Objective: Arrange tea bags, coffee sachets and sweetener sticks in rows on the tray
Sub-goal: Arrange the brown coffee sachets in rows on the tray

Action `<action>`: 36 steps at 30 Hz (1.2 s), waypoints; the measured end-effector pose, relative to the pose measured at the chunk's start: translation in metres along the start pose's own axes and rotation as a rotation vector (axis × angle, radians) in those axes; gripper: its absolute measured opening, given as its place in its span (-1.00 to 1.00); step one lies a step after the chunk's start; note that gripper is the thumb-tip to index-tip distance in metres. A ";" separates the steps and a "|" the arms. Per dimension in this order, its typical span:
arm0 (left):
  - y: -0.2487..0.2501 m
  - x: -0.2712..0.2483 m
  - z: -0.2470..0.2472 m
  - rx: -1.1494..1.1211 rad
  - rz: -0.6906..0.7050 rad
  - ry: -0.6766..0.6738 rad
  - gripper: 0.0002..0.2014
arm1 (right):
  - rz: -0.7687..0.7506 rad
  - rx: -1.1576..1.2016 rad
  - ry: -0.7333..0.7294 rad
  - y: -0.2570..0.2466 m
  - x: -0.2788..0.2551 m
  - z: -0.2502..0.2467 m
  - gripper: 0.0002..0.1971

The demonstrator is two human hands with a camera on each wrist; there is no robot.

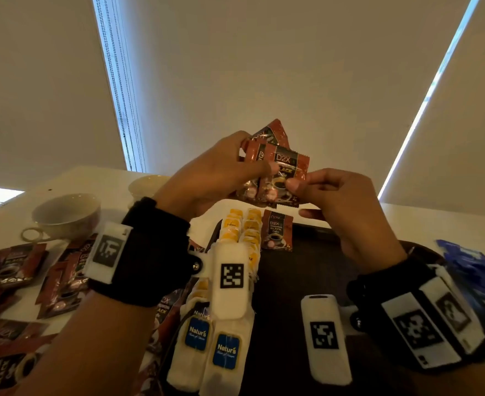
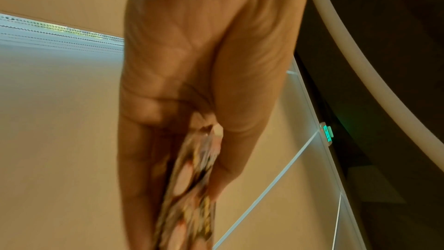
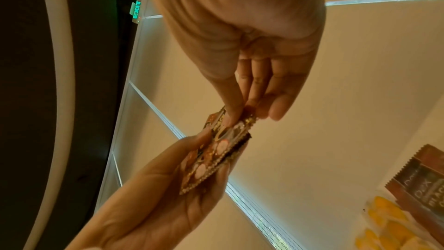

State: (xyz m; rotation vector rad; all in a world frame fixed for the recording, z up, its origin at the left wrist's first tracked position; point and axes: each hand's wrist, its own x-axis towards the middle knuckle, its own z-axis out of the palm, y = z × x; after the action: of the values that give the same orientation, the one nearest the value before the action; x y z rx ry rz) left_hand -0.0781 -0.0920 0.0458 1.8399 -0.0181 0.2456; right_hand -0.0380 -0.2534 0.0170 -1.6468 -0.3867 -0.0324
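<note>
The white surface [image 1: 424, 218] carries a dark tray [image 1: 307, 267], with two rows of tea bags [image 1: 235, 238] down its left side and one coffee sachet [image 1: 277, 234] lying flat just beside them. Loose sachets [image 1: 21, 270] are piled off to the left near two white cups [image 1: 67, 215], and blue sticks [image 1: 470, 267] sit at the right edge (blurry, so no detail there). Above the tray the left hand [image 1: 207, 178] grips a fan of sachets [image 1: 267, 155], fingers curled round them. The right hand [image 1: 347, 204] pinches the front sachet [image 1: 288, 178] at its lower right corner, thumb on top.
</note>
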 end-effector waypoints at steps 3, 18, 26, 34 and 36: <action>0.003 -0.001 -0.004 -0.013 -0.035 -0.032 -0.65 | 0.022 -0.008 -0.002 0.000 0.001 -0.007 -0.94; 0.003 0.002 -0.009 -0.017 0.029 0.177 -0.72 | 0.483 -0.414 -0.254 0.041 0.033 -0.029 -0.96; 0.003 0.002 -0.010 0.014 0.043 0.162 -0.73 | 0.655 -0.585 -0.370 0.054 0.050 -0.013 -0.92; 0.002 0.002 -0.008 0.040 0.067 0.144 -0.75 | 0.597 -0.639 -0.355 0.060 0.057 0.000 -0.92; 0.002 0.002 -0.007 0.032 0.067 0.144 -0.74 | 0.605 -0.640 -0.360 0.060 0.058 0.000 -0.95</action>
State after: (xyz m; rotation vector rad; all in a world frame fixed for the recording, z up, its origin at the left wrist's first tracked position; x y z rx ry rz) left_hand -0.0771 -0.0857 0.0498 1.8510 0.0241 0.4271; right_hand 0.0323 -0.2436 -0.0267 -2.3539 -0.1312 0.6604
